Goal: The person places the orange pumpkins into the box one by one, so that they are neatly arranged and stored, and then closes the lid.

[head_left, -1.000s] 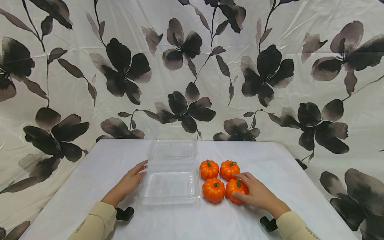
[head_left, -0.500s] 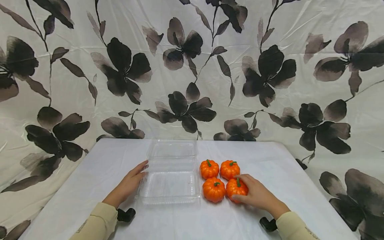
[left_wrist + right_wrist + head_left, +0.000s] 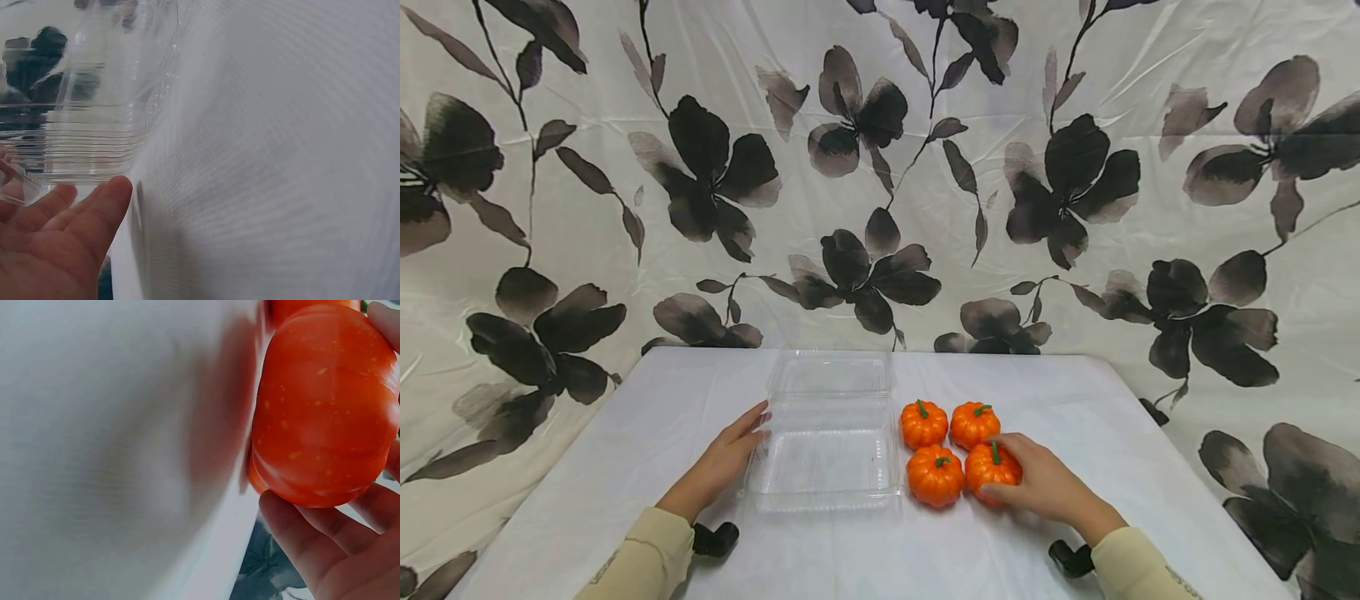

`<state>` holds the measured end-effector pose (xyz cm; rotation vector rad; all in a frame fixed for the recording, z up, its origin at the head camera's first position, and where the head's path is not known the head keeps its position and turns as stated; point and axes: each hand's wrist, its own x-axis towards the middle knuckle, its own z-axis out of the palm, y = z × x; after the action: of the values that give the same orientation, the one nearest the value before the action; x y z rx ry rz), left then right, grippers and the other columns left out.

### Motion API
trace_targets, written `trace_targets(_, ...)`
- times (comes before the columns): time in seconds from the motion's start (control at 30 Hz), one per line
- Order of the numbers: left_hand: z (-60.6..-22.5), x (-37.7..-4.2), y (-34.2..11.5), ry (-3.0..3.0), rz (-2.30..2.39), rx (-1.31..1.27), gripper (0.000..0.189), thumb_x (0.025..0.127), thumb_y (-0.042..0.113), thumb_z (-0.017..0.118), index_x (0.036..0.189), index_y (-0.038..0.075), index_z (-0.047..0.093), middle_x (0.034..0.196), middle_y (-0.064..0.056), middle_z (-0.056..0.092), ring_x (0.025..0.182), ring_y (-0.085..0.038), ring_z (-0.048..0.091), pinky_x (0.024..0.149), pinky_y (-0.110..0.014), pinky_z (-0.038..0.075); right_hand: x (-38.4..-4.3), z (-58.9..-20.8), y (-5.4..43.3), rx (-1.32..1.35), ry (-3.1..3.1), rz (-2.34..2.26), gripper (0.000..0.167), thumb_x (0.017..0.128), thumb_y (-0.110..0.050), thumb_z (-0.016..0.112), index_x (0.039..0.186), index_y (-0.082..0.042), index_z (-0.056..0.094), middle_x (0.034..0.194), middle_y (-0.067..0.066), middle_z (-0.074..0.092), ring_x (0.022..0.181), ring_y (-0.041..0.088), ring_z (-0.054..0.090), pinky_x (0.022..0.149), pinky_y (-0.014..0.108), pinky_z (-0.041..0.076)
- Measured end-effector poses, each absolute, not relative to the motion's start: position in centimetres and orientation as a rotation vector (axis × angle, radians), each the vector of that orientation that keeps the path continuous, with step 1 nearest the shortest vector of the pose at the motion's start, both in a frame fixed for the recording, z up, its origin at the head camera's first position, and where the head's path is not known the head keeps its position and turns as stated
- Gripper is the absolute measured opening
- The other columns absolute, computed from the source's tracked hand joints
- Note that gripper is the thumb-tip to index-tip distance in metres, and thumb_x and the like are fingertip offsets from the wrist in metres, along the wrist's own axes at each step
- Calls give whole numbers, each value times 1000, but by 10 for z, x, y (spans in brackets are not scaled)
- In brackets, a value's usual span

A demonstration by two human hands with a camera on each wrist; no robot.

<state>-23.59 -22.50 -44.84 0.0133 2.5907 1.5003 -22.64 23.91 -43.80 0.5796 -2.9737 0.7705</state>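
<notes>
My left hand (image 3: 726,454) touches the left side of a clear plastic clamshell box (image 3: 823,464) with extended fingers. The box lies with its lid (image 3: 831,375) folded back. In the left wrist view the fingertips meet the ribbed wall of the box (image 3: 94,147). My right hand (image 3: 1045,479) holds the near-right orange pumpkin (image 3: 985,473), thumb on the near side and fingers on the far side. The right wrist view shows this shiny pumpkin (image 3: 325,412) close up, resting at the tablecloth between the fingertips and the thumb.
Several small orange pumpkins with green stems stand in a tight group right of the box: near left (image 3: 934,479), far left (image 3: 923,427) and far right (image 3: 973,427). A white cloth covers the table (image 3: 850,558). A floral curtain (image 3: 955,208) hangs behind the table.
</notes>
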Motion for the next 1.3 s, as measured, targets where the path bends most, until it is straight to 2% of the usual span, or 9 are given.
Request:
trace_targets(0.47,-451,-238,-226,2591,1500,22,59,103,20,35,157,14,13,160,-17,22,149,-39,13,117,-57,18,-230,-418,236,544,-2978,812,79,76,-58,73,136,-10,52,138,10,55,124,31,54,104,51,46)
trace_targets(0.83,-452,-239,-227,2564,1528,22,59,103,20,35,157,15,11,161,-16,20,150,-39,11,117,-56,20,-234,-403,232,617,-2925,831,75,78,-59,71,136,-16,52,138,7,55,120,28,56,100,51,49)
trace_targets(1.07,-449,-236,-225,2566,1528,32,59,103,19,35,157,14,11,161,-17,20,149,-39,11,117,-56,20,-237,-393,228,674,-2884,863,69,78,-56,72,134,-20,53,132,0,59,113,20,59,97,44,51)
trace_targets(1.3,-449,-235,-226,2588,1525,54,58,104,20,35,157,15,12,161,-18,20,149,-38,12,118,-56,20,-239,-384,220,717,-2881,870,69,79,-56,71,134,-18,53,131,-1,59,113,19,59,97,43,51)
